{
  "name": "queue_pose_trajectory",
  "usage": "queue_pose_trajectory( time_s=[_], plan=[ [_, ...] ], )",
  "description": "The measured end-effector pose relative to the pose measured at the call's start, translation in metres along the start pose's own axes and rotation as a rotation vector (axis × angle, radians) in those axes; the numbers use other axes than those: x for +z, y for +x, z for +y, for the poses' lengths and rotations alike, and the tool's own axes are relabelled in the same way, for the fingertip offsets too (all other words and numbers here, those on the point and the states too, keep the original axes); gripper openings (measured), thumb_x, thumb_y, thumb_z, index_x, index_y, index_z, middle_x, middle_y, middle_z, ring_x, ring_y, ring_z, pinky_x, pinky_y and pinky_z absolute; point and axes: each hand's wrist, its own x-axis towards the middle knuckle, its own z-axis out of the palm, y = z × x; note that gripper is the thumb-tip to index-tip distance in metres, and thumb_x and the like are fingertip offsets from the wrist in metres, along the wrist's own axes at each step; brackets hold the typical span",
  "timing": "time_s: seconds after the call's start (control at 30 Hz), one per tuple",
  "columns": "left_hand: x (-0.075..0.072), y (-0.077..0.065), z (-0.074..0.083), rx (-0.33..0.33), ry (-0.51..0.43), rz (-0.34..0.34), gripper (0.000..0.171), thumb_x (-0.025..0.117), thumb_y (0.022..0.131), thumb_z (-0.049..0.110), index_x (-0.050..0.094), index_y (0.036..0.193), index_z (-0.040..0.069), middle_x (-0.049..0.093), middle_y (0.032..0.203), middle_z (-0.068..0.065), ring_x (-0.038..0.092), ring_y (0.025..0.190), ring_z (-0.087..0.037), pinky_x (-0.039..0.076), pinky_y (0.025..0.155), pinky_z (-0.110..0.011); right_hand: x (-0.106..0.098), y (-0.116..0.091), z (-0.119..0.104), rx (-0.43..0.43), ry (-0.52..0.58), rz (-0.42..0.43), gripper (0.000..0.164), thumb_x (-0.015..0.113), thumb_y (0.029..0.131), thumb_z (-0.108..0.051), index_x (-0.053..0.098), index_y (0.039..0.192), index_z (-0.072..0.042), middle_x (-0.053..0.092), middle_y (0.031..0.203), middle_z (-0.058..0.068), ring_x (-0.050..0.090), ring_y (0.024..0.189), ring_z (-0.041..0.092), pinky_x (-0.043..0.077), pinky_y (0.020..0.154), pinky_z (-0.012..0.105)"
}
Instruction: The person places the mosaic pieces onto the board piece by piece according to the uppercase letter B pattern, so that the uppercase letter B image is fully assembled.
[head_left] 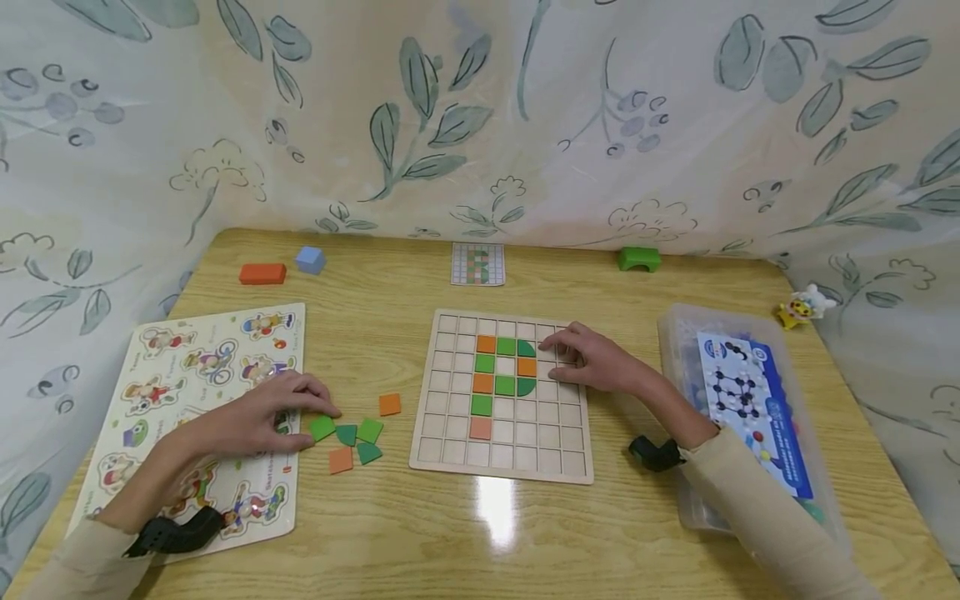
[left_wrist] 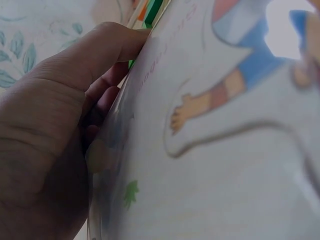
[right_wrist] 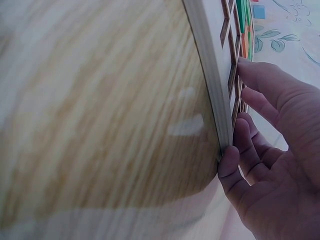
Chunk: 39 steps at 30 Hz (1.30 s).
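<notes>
Wooden grid [head_left: 527,436], grn/orng tiles [head_left: 506,386] in it, R hand [head_left: 594,357] at rt edge

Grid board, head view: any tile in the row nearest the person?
No, that row of the board is bare wood; the closest piece, a salmon square, sits one row farther in.

In the head view, the left grip [head_left: 258,417] and its forearm [head_left: 146,479] hide part of the picture board [head_left: 217,329]; whether the grip touches the green square [head_left: 322,428] cannot be told. The 2 sleeves [head_left: 772,517] run off the bottom edge. Details on the pattern card [head_left: 477,265] are too small to tell. In the left wrist view, the picture board is blurred and cut off; in the right, the grid board [head_left: 453,429] leaves at the top.
</notes>
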Motion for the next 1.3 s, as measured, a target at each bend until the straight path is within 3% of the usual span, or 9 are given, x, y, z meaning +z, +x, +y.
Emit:
queue_pose_trajectory(
  time_s=[0.43, 0.73, 1.3],
  plan=[
    [-0.0004, -0.0007, 0.0004, -0.026, -0.033, -0.017, 0.039, 0.078, 0.082, 0.021, 0.067, 0.117, 0.034, 0.056, 0.114, 0.018, 0.045, 0.104, 0.001, 0.032, 0.086, -0.027, -0.0003, -0.0004, -0.0007, -0.001, -0.015, 0.002, 0.039, 0.071, 0.089, -0.02, 0.061, 0.125, -0.011, 0.052, 0.101, 0.006, 0.047, 0.087, 0.016, 0.043, 0.078, 0.032],
    [-0.0004, 0.0003, 0.0011, -0.02, -0.006, -0.015, 0.04, 0.079, 0.08, 0.02, 0.067, 0.115, 0.035, 0.056, 0.113, 0.019, 0.045, 0.102, 0.001, 0.032, 0.085, -0.027, -0.0005, -0.0011, -0.001, -0.005, -0.011, 0.002, 0.039, 0.071, 0.089, -0.021, 0.061, 0.126, -0.011, 0.051, 0.101, 0.005, 0.047, 0.087, 0.016, 0.042, 0.077, 0.032],
    [-0.0013, 0.0008, 0.0018, 0.01, -0.042, -0.006, 0.033, 0.079, 0.081, 0.024, 0.067, 0.11, 0.035, 0.057, 0.111, 0.017, 0.046, 0.101, 0.001, 0.035, 0.085, -0.024, -0.0005, -0.0014, -0.0019, -0.005, -0.005, 0.002, 0.039, 0.071, 0.089, -0.02, 0.061, 0.125, -0.011, 0.051, 0.099, 0.005, 0.046, 0.085, 0.016, 0.042, 0.076, 0.032]
  ],
)
